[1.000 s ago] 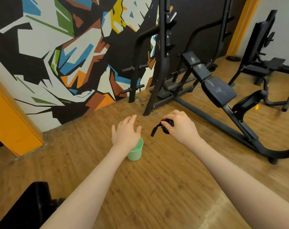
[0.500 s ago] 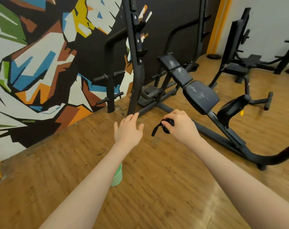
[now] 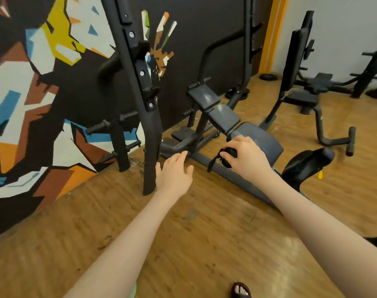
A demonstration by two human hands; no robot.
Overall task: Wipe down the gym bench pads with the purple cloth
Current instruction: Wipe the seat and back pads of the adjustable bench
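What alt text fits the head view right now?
The right hand grips a dark bunched cloth in front of the bench pads; the left hand, fingers spread, reaches forward above the wooden floor.

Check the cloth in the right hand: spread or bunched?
Bunched: the right hand grips the dark cloth as a wad, one strip dangling.

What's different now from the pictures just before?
The person walked closer to the gym bench, so it looks bigger and nearer. The green cup slid down to the bottom edge of the view, almost hidden behind the left arm. A sandaled foot now shows. Nothing was picked up or dropped: the right hand still holds the dark bunched cloth, and the left hand stays open.
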